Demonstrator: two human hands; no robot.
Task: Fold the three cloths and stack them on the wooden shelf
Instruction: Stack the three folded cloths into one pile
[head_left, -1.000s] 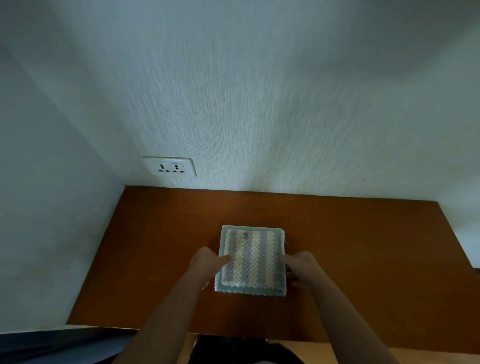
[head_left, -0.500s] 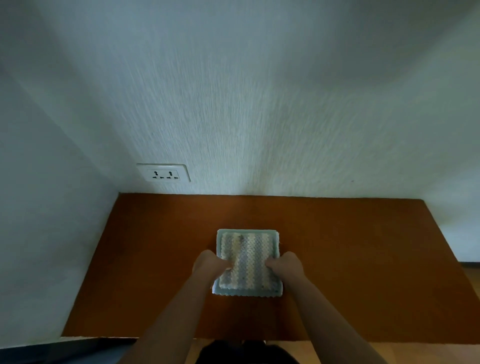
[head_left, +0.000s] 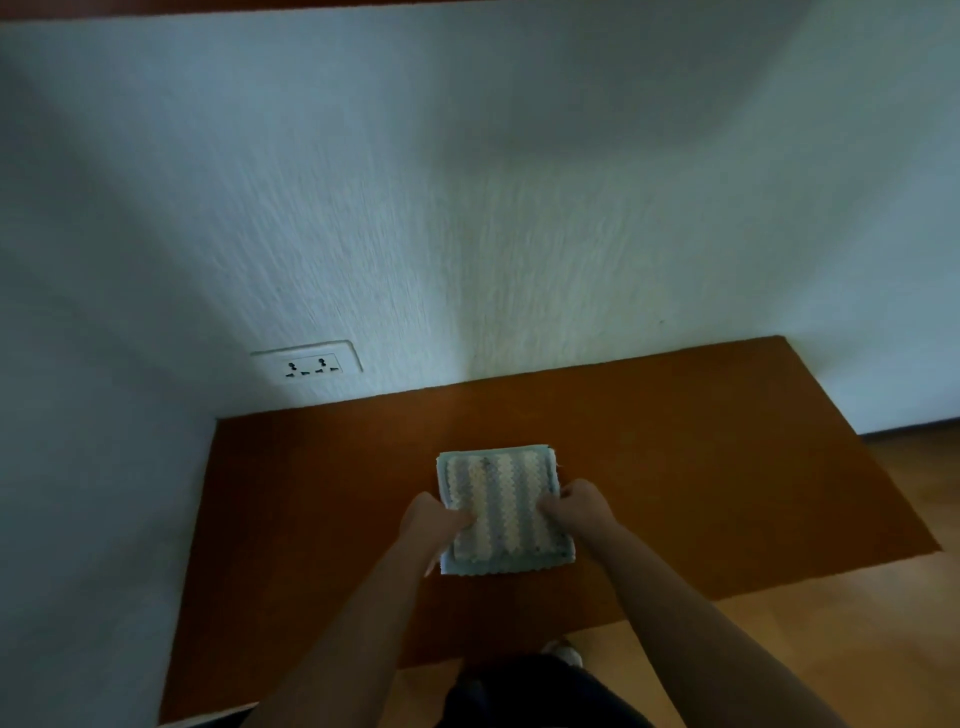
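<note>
Gripping stacked cloths (head_left: 501, 501) (on shelf (head_left: 685, 467))

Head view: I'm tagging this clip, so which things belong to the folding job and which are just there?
Job: folded cloths, wooden shelf under them, left hand and right hand gripping their sides.
Just there: wall socket, wooden floor.

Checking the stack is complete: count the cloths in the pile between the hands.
2 visible: a striped cloth on top and a light blue cloth beneath it, its edges showing at the left and front. A third may lie hidden between them.
</note>
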